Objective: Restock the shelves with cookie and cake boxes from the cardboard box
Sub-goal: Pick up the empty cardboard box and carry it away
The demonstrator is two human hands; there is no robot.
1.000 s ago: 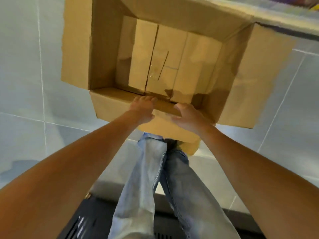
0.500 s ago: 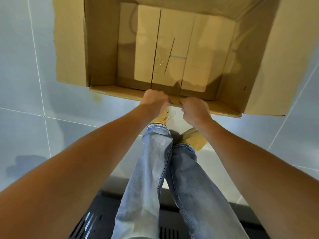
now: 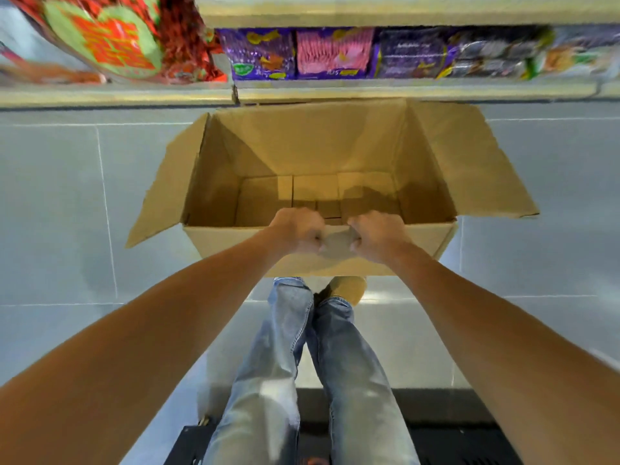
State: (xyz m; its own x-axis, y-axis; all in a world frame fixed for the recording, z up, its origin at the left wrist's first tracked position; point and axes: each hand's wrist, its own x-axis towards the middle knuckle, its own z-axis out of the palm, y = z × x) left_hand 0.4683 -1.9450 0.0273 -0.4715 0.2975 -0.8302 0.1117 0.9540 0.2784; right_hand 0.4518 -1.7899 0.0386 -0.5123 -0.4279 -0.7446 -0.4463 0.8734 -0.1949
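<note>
An open brown cardboard box (image 3: 322,152) stands in front of me on the tiled floor, flaps spread out left and right. Nothing lies inside it; only its folded bottom panels show. My left hand (image 3: 298,231) and my right hand (image 3: 375,234) are both closed on the box's near flap at its middle, a hand's width apart. Behind the box, the bottom shelf (image 3: 402,90) holds purple and pink snack packs (image 3: 333,53).
A red and green packaged display (image 3: 110,38) fills the shelf at the upper left. Grey floor tiles (image 3: 60,203) lie on both sides of the box. My jeans-clad legs and tan shoes are below the box, and a black grated mat (image 3: 453,437) is underfoot.
The view has lifted from straight down into the box to a forward look, bringing the shelves into sight. Both hands stay gripped on the near flap, and the box now sits farther out.
</note>
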